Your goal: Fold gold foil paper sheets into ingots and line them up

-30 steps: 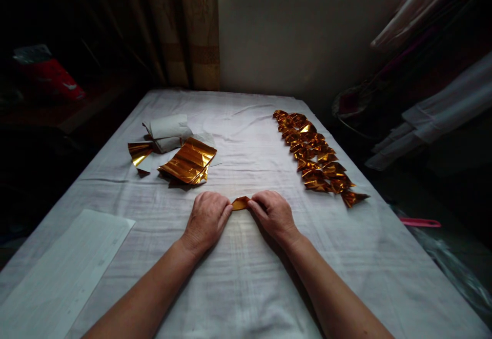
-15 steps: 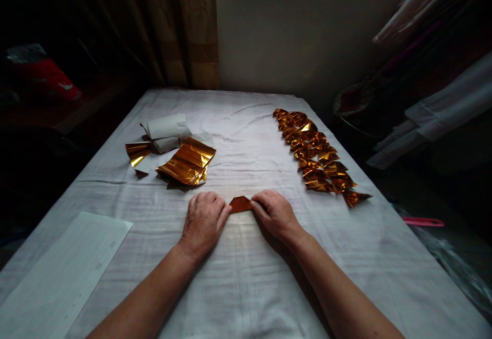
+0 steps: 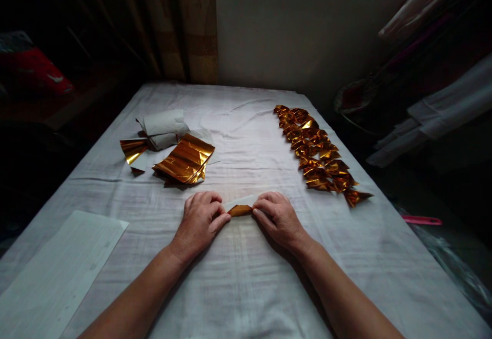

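Observation:
Between my hands is a small folded piece of gold foil paper, with a white paper side showing behind its gold front strip. My left hand pinches its left end between thumb and fingers. The right end is pinched by my right hand. Both hands rest low over the cloth-covered table. Beyond my left hand lies a stack of flat gold foil sheets. To the right, two rows of folded gold foil pieces run along the table's side.
A white paper bundle and a loose gold foil piece lie behind the stack. A pale sheet lies front left on the white tablecloth. A pink handle shows off the right edge, below hanging clothes.
The foil piece showed a gold trapezoid; now a white flap stands behind a narrower gold strip. Both hands still hold its ends. The view has shifted slightly.

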A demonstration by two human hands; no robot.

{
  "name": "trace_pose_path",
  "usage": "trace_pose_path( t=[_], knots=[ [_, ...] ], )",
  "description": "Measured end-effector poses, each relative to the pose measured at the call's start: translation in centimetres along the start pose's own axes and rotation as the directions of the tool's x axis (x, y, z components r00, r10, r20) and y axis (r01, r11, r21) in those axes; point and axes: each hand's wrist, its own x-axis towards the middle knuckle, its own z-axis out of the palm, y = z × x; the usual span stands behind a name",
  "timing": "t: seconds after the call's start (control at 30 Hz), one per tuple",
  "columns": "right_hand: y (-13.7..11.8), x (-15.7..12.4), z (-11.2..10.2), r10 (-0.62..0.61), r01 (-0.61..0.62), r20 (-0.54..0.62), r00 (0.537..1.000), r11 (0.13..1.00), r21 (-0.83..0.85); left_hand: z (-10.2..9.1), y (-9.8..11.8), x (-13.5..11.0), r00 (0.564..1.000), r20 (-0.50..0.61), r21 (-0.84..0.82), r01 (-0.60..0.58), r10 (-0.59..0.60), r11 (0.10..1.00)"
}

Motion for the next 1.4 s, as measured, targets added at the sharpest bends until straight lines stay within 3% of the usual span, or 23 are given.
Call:
trace_pose_path(
  t=[0.17,0.53,0.83,1.4],
  knots=[
    [-0.5,0.7,0.0,0.07,-0.068,0.023,0.997,0.994,-0.085,0.0,0.1,0.0,1.0,-0.004,0.004,0.001,-0.001,1.0],
    [-0.9,1.3,-0.3,0.079,-0.065,0.043,0.996,0.961,-0.27,0.2,0.4,-0.2,0.999,-0.038,0.048,-0.017,0.018,0.999],
    [-0.9,1.0,0.9,0.101,-0.121,-0.084,0.991,0.945,-0.302,0.7,0.8,-0.4,0.995,-0.086,0.134,-0.032,0.044,0.99],
    [-0.7,0.8,1.2,0.171,-0.195,-0.117,0.978,0.952,-0.238,0.9,1.1,-0.3,0.996,-0.084,0.17,0.014,0.0,0.985]
  ],
)
